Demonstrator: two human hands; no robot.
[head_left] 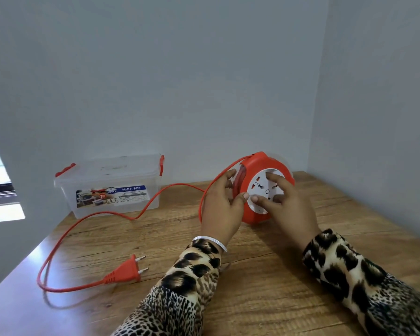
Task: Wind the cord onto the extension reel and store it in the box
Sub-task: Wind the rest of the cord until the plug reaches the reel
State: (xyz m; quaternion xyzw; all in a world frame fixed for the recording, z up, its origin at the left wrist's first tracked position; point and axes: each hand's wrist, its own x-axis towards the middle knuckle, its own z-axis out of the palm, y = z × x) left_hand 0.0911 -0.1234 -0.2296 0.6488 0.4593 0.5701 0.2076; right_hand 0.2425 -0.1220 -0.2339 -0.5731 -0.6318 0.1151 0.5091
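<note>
An orange extension reel (257, 163) with a white socket face stands on edge on the wooden table (252, 275), right of centre. My left hand (220, 209) grips its left rim, thumb on the front edge and fingers behind. My right hand (289, 204) rests on the white face with its fingers spread and bent on it. The orange cord (141, 214) leaves the reel's top left, loops across the table in front of the box and ends in an orange two-pin plug (125, 271) lying at the front left. A clear plastic box (109, 185) with orange latches stands closed at the back left.
The table sits in a corner, with pale walls behind and to the right. Its left edge runs diagonally at the front left, beside a bright window opening (0, 190). Bare wood lies between the plug and the reel.
</note>
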